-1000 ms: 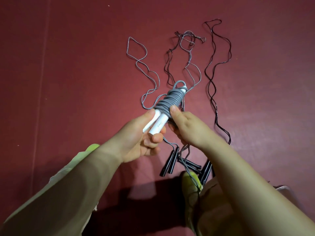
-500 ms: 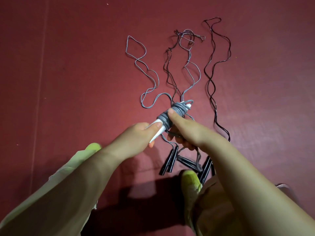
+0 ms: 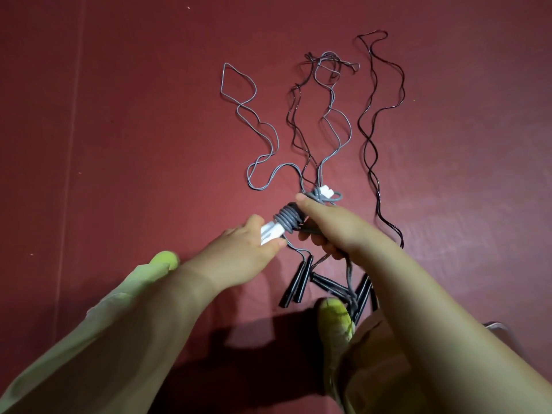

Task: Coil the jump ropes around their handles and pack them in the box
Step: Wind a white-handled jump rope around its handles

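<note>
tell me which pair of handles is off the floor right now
The white handles, held between the left hand and right hand with grey cord coiled round them; the black handles lie on the floor.

No readable text, label, brand or number appears anywhere (ropes, handles and floor all unmarked).

Coiling grey rope on white handles, over dark red floor (image 3: pixel 119 144).
Your left hand (image 3: pixel 239 258) grips the paired white plastic handles (image 3: pixel 271 233); your right hand (image 3: pixel 334 225) pinches the thin grey cord (image 3: pixel 288 218) wound round them. Black handles (image 3: pixel 298 282) lie below.
</note>
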Demonstrator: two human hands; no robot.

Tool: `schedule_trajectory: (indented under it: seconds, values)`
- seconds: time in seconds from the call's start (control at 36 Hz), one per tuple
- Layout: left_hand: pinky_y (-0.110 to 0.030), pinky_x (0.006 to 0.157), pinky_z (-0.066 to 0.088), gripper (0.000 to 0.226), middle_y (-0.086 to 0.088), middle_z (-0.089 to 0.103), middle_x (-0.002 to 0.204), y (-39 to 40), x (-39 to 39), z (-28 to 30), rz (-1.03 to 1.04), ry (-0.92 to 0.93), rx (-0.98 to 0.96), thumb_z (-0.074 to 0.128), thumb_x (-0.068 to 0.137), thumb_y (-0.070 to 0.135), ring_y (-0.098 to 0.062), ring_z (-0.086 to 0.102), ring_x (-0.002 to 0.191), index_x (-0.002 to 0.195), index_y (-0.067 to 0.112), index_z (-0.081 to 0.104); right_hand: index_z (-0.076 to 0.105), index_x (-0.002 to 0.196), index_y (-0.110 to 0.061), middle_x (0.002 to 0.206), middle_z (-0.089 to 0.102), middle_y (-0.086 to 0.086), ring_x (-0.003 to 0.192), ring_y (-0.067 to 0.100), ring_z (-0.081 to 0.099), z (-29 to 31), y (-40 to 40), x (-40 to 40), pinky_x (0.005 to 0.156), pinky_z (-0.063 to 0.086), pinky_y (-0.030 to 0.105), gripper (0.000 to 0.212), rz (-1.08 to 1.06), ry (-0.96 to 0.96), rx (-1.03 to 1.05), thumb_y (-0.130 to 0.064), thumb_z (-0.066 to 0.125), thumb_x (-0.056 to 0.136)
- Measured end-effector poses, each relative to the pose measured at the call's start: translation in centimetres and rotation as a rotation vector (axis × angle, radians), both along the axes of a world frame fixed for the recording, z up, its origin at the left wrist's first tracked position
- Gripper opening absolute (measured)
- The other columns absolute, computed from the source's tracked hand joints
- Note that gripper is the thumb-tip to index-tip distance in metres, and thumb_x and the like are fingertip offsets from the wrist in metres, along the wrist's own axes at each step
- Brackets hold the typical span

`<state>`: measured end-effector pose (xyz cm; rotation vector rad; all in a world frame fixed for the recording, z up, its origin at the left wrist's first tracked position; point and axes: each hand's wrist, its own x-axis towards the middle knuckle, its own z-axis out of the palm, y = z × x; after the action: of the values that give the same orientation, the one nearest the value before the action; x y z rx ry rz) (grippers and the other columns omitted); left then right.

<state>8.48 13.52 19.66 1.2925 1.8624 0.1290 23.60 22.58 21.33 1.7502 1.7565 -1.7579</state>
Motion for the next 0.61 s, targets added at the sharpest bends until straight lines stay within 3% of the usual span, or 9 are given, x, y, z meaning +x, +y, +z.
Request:
schedule_trajectory:
  seconds: [0.17,0.31,0.39,0.47,0.53,0.61]
  values:
    - [-0.034,0.077,0.039,0.038,-0.003,0.054,0.111,0.1,0.1,0.5,0.052,-0.031,0.014,0.052,0.087,0.053,-0.027,0.051,0.102,0.104,0.024,0.036,0.059,0.069,-0.019,0.034,0.043,-0.016,0.031,-0.001,0.037,0.2,0.0,-0.3,0.051,0.025,0.023,0.045,-0.028,0.073,0.124,-0.052,0.045,0.095]
    - [-0.032,0.078,0.04,0.051,0.004,0.056,0.103,0.2,-0.6,0.6,0.153,-0.268,-0.06,0.05,0.084,0.065,-0.018,0.054,0.098,0.11,0.022,0.042,0.062,0.067,-0.013,0.035,0.043,-0.016,0.034,0.0,0.04,0.6,-0.1,-0.2,0.052,0.025,0.024,0.048,-0.047,0.116,0.223,-0.052,0.05,0.093]
    - [-0.033,0.088,0.042,0.08,0.004,0.062,0.107,0.3,-1.1,0.7,0.275,-0.574,-0.104,0.053,0.064,0.081,-0.013,0.057,0.096,0.113,0.018,0.055,0.064,0.067,-0.011,0.035,0.041,-0.014,0.034,0.001,0.037,0.8,0.0,-0.1,0.05,0.024,0.022,0.049,-0.029,0.126,0.264,-0.05,0.052,0.093]
    - [-0.034,0.074,0.049,0.058,0.002,0.063,0.082,0.5,-1.2,1.6,0.393,-0.93,-0.178,0.051,0.072,0.068,-0.014,0.059,0.071,0.101,0.02,0.064,0.054,0.052,-0.02,0.038,0.035,-0.012,0.036,0.004,0.031,0.9,0.1,-0.1,0.051,0.021,0.025,0.05,-0.037,0.229,0.248,-0.053,0.056,0.089]
    - [-0.036,0.068,0.054,0.065,-0.005,0.067,0.08,0.6,-1.5,2.4,0.448,-1.153,-0.239,0.04,0.077,0.071,-0.018,0.064,0.066,0.097,0.015,0.065,0.043,0.052,-0.022,0.045,0.028,-0.011,0.043,0.01,0.022,1.1,0.1,-0.2,0.052,0.015,0.029,0.046,-0.077,0.344,0.212,-0.056,0.055,0.08]
    - [-0.038,0.061,0.056,0.084,-0.013,0.069,0.081,0.5,-1.9,3.3,0.488,-1.417,-0.321,0.03,0.072,0.076,-0.023,0.064,0.06,0.093,0.006,0.073,0.034,0.06,-0.023,0.051,0.023,-0.005,0.054,0.017,0.015,1.7,-0.1,-0.4,0.057,0.01,0.041,0.033,-0.157,0.499,0.153,-0.044,0.048,0.081]
